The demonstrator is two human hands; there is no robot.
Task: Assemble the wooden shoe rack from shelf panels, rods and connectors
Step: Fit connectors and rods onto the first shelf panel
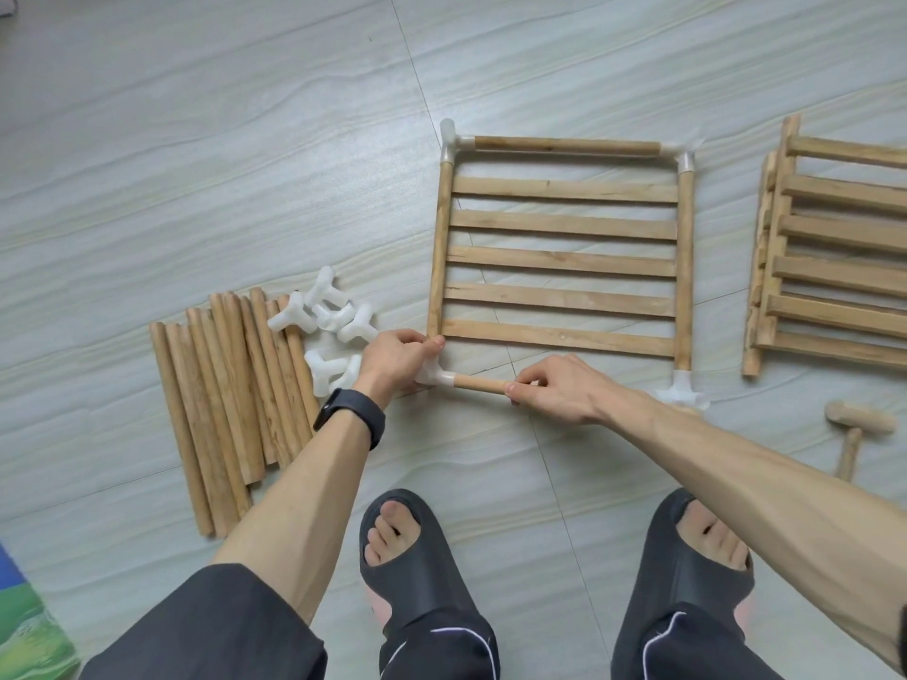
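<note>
Right hand (554, 389) pinches round rod (481, 383) (pale wood).

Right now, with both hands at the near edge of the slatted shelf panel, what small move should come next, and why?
Probably press the round wooden rod further into the white plastic corner connector. The left hand grips that connector, and the right hand pinches the rod, which is already in its socket. The rod's other end is hidden.

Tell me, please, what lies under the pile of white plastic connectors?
Far ends of loose round wooden rods and grey floor tiles; the covered rod tips are hidden.
</note>
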